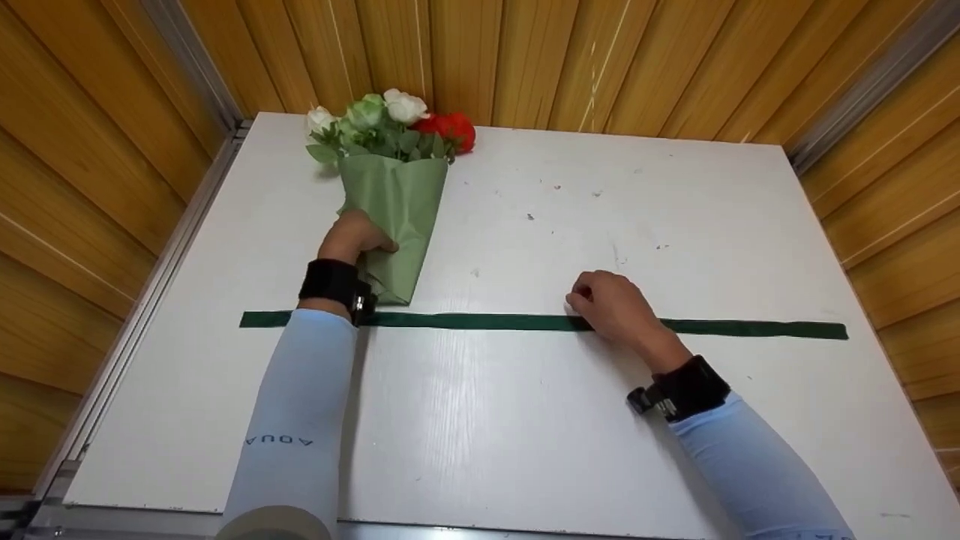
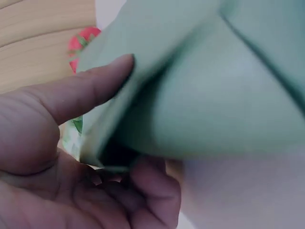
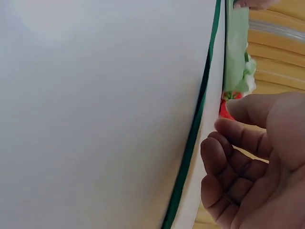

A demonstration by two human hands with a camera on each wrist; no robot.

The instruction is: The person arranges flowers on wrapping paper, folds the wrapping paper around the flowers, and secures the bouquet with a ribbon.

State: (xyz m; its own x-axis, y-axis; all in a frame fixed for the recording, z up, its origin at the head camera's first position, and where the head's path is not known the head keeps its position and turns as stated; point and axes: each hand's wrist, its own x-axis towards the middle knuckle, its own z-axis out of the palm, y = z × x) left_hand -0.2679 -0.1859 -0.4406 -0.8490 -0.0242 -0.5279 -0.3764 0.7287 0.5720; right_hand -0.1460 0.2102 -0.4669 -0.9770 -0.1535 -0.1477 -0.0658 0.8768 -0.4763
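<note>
A bouquet [image 1: 397, 217] of white, pale green and red flowers, wrapped in green paper, lies at the table's back left with its blooms toward the wall. My left hand [image 1: 354, 236] grips the wrapping from the left: in the left wrist view its thumb [image 2: 97, 88] presses on the green paper [image 2: 224, 90] and the other fingers curl beneath the edge. A dark green ribbon [image 1: 472, 321] stretches sideways across the table, just below the bouquet's narrow end. My right hand [image 1: 616, 306] hovers over the ribbon right of the middle, fingers loosely curled and holding nothing.
The white table [image 1: 465, 435] carries small specks and scuffs toward the back. Wood-patterned walls [image 1: 540, 60] enclose it at the back and sides, with a metal rail [image 1: 161, 277] along the left edge.
</note>
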